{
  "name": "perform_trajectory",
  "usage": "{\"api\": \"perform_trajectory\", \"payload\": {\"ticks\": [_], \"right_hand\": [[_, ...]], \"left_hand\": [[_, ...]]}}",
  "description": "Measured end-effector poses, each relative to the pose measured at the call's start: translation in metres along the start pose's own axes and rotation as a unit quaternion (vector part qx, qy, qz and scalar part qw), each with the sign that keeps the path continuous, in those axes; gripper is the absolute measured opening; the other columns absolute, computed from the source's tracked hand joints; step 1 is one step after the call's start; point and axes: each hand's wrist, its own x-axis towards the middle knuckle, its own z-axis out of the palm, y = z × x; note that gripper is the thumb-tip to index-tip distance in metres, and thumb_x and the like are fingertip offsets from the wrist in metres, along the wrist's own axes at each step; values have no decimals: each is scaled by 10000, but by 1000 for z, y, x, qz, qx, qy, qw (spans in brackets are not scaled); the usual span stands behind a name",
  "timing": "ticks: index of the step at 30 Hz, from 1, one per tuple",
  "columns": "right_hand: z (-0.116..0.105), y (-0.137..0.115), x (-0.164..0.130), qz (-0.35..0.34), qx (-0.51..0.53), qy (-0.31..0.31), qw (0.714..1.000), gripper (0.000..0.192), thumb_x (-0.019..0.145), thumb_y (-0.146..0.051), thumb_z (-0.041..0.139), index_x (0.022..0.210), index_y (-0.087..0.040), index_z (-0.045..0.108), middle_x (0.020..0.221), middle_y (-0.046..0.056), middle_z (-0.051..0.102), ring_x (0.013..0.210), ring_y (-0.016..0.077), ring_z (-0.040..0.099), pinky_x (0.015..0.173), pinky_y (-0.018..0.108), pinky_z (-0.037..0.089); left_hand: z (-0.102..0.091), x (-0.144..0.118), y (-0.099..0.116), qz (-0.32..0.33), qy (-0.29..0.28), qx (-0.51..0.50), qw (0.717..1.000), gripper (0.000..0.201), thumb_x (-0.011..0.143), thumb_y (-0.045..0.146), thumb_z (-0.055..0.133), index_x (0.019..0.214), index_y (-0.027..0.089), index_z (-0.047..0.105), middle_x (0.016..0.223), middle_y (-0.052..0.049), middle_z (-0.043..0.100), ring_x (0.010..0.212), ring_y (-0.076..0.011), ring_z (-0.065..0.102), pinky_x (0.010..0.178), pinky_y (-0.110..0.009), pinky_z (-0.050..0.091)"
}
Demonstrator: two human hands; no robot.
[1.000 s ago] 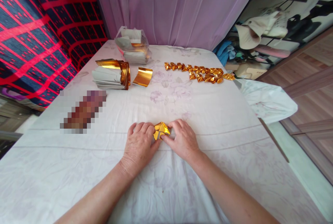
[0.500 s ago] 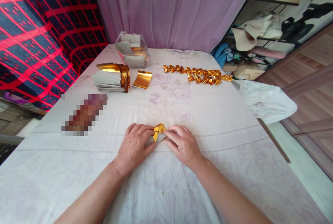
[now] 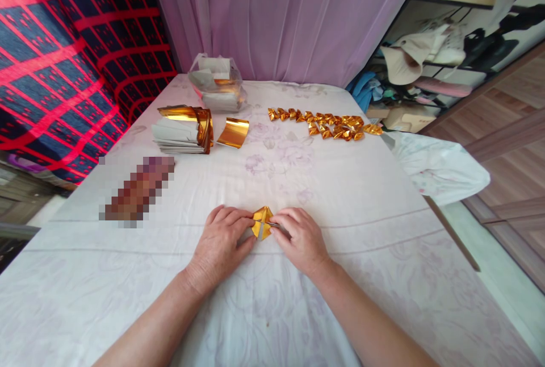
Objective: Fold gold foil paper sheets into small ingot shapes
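Observation:
A partly folded sheet of gold foil paper lies on the cloth-covered table between my two hands. Its gold flaps meet along the middle, and a strip of the grey reverse side shows below. My left hand holds its left edge, thumb low and fingers above. Pinching the right edge is my right hand, fingertips close to the centre fold. Farther off lie a single flat gold sheet and a fanned stack of gold and grey sheets.
Several folded gold pieces stand in rows at the back right. A clear bag of paper sits at the back left. A blurred-out object lies on the left. White fabric hangs past the right edge, near crowded shelves.
The lower flap on the right has been folded in, so the gold paper is now a more even, closed shape. Both hands stay in nearly the same place.

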Motion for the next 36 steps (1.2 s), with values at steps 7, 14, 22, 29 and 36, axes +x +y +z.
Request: {"api": "perform_trajectory", "payload": {"ticks": [7, 14, 22, 29, 36], "right_hand": [[-1, -2, 1, 2, 17, -9, 1000, 98, 857, -137, 621, 895, -223, 648, 925, 32, 666, 866, 199, 594, 788, 336, 464], [2, -4, 1, -12, 13, 1, 1000, 121, 856, -114, 605, 902, -224, 628, 933, 32, 650, 848, 195, 590, 772, 338, 480], [5, -3, 0, -38, 3, 4, 999, 145, 878, -102, 565, 919, -230, 620, 920, 31, 633, 839, 191, 578, 761, 332, 478], [6, -3, -1, -66, -10, 12, 998, 185, 868, -76, 539, 951, -228, 604, 939, 29, 628, 845, 189, 573, 768, 328, 470], [7, -3, 0, -78, -28, 7, 996, 158, 861, -63, 533, 855, -217, 565, 887, 20, 624, 821, 187, 567, 761, 327, 468]], "left_hand": [[4, -1, -2, 2, 17, -5, 1000, 187, 813, 193, 666, 993, 242, 682, 1090, -28, 705, 1025, -228, 610, 1032, -503, 391], [11, -5, -8, 18, 41, 16, 999, 202, 826, 194, 638, 1010, 268, 677, 1268, -34, 645, 1174, -265, 575, 1041, -527, 397], [13, -2, -12, 17, 7, 23, 1000, 159, 877, 258, 643, 1028, 296, 677, 1210, 11, 698, 1188, -260, 594, 1086, -556, 357], [13, -1, -10, 34, 21, 36, 999, 152, 884, 268, 647, 1030, 282, 691, 1177, -14, 717, 1145, -252, 625, 1095, -532, 356], [12, -1, -8, 45, 41, 33, 998, 179, 902, 279, 629, 1070, 289, 690, 1157, -24, 725, 1114, -248, 638, 1063, -535, 380]]}}
